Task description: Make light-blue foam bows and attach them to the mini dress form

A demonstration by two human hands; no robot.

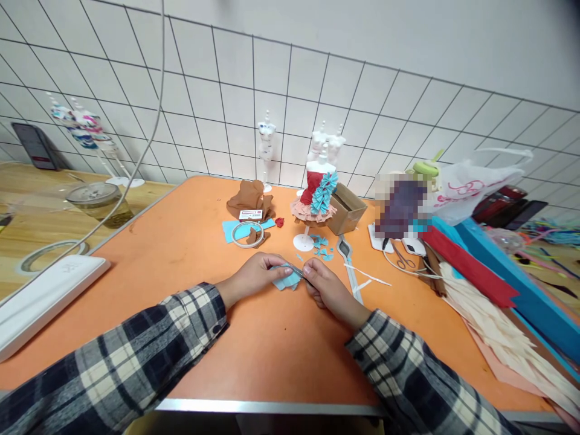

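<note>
My left hand (pixel 256 275) pinches a small piece of light blue crepe paper (pixel 285 281) by its upper edge, above the middle of the table. Closed around a slim dark metal tool (pixel 296 271), my right hand (pixel 328 287) is just right of the paper. The tool lies across the paper's top edge; whether it is scissors or tweezers I cannot make out. Beyond the hands stands a mini dress form (pixel 312 187) with a red bodice, blue ruffles and a pink frilled skirt. Small blue paper scraps (pixel 321 243) lie beside its white base.
Brown crepe paper (pixel 247 198) and a tape roll (pixel 248 234) lie at the back left. A cardboard box (pixel 348 208) stands behind the dress form. To the right are scissors (pixel 402 258), a grey strip (pixel 351 272) and crepe sheets (pixel 493 320). A white power bank (pixel 54 296) is at left.
</note>
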